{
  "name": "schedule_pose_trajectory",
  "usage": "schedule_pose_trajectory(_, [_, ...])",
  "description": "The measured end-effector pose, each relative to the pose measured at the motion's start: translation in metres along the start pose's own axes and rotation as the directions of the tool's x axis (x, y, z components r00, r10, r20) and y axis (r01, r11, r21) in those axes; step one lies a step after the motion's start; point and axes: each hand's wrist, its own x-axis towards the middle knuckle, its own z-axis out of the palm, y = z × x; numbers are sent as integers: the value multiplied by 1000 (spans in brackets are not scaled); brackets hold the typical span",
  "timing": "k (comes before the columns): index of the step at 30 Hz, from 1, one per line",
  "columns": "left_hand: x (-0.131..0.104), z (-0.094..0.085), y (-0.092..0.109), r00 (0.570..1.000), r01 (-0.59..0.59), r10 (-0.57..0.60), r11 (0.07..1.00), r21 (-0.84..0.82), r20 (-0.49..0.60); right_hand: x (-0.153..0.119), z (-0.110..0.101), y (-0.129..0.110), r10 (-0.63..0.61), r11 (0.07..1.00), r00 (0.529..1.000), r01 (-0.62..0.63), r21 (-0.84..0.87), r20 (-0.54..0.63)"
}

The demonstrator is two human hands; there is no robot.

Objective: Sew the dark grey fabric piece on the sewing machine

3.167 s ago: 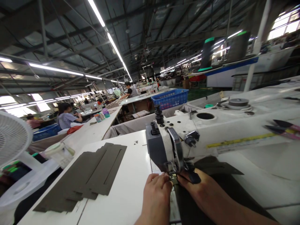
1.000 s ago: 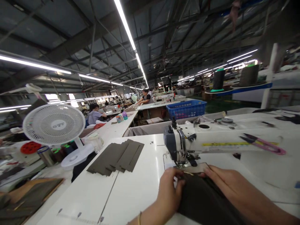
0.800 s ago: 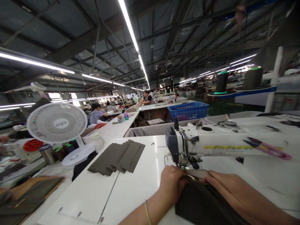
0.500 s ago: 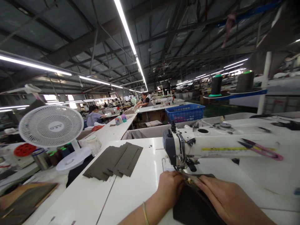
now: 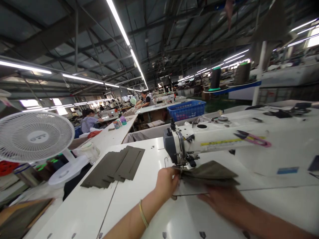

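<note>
Finding: the dark cloth (image 5: 214, 170) lies folded at the presser foot (image 5: 183, 164) of the sewing machine (image 5: 224, 132), in from the far edge of the bench (image 5: 87, 212). My left hand (image 5: 166, 182) appears to pinch its end beside the foot. My right hand (image 5: 221, 200) blurs at the cloth's near side; whether that grip pinches or spreads, I cannot tell. Advised: left grip clear of the foot, layers level, loose part supported without pulling.
</note>
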Motion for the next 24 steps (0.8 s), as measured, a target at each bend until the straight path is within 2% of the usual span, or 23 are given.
schedule_pose_trajectory(3, [-17, 10, 1, 990, -127, 123, 990, 58, 64, -21, -9, 61, 1, 999, 998, 2, 49, -60])
schedule_pose_trajectory(5, [-26, 11, 4, 973, -212, 202, 974, 86, 109, -26, -12, 78, 38, 991, 997, -29, 128, -68])
schedule_pose_trajectory(7, [-29, 7, 7, 958, -272, 260, 958, 96, 123, -21, -15, 81, 142, 948, 989, -127, 293, -29])
schedule_pose_trajectory(9, [-27, 2, 10, 960, -271, 263, 959, 86, 93, -9, -17, 79, 284, 831, 956, -286, 477, 78])
schedule_pose_trajectory(11, [-23, 0, 10, 972, -235, 232, 968, 82, 42, 6, -18, 80, 370, 715, 909, -410, 566, 191])
schedule_pose_trajectory(14, [-18, 7, 8, 976, -215, 215, 968, 129, 16, 26, -15, 85, 377, 634, 881, -471, 613, 288])
schedule_pose_trajectory(17, [-17, 18, 5, 977, -211, 214, 954, 214, 13, 39, -14, 88, 375, 569, 869, -491, 659, 324])
schedule_pose_trajectory(19, [-17, 26, 3, 972, -214, 231, 936, 278, -30, 43, -17, 89, 377, 514, 863, -497, 699, 337])
schedule_pose_trajectory(22, [-17, 37, -3, 948, -240, 295, 909, 339, -121, 43, -20, 89, 378, 376, 829, -544, 750, 412])
schedule_pose_trajectory(24, [-16, 42, -8, 933, -249, 315, 914, 320, -174, 40, -21, 90, 333, 257, 787, -606, 753, 520])
